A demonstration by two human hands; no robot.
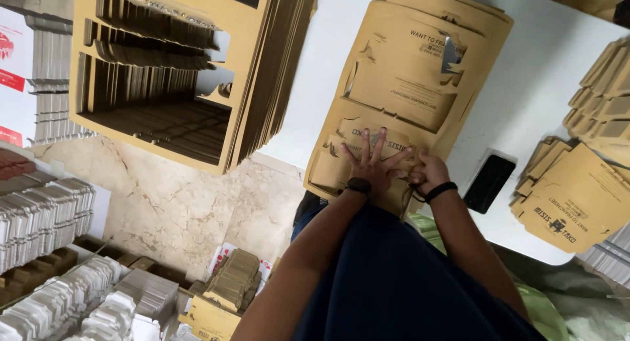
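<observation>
Left hand [373,162] flat, fingers spread wide, palm pressing down on the near end of the blank stack [407,85]. Nothing gripped, just pressure. Dark band on that wrist.

Right hand [430,172] just beside it, fingers curled at the stack's near edge; grip looks partly closed on the edge of the top cardboard sheet, but can't tell how much it actually has hold of. Black band on the wrist.

Stack: brown die-cut cardboard blanks, lying flat on the white counter [525,92], running away from both hands. Near end overhangs the counter edge slightly, under the left palm.

Relative to the grip:
- black phone [489,183] just beyond the right hand, flat on the counter, apart from the stack
- more brown blanks [571,200] further out on that side, fanned
- frame scrap [164,72], cardboard with cut-out holes, stacked well off on the left-hand side
- white blanks [46,216] lower down on that side, over the marble floor [190,203]
</observation>
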